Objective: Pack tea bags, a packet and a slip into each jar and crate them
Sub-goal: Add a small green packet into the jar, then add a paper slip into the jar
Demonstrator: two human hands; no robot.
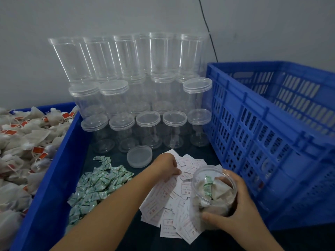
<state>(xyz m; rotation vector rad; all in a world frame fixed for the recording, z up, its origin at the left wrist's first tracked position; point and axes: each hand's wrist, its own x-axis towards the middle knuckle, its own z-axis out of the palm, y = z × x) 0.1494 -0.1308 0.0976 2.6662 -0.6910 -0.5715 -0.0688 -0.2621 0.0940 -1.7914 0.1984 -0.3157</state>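
My right hand (237, 201) wraps open jar (213, 194), near right; tea bags and green packet (207, 185) already inside. Left hand (167, 166) just left of jar, fingers curled onto slips (181, 196), pinching at one. Risk: thin slips overlap, may lift two. Risk: jar tilted toward me, could spill. Loose lid (139, 156) beyond left hand. Crate (272, 134) right, far.

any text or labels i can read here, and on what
"合格": on the white slips under the left hand, large red characters; smaller lines blurred.
Green packets: print too small to read.
Red tags on the tea bags: no legible text.
Jar in the right hand: no label.
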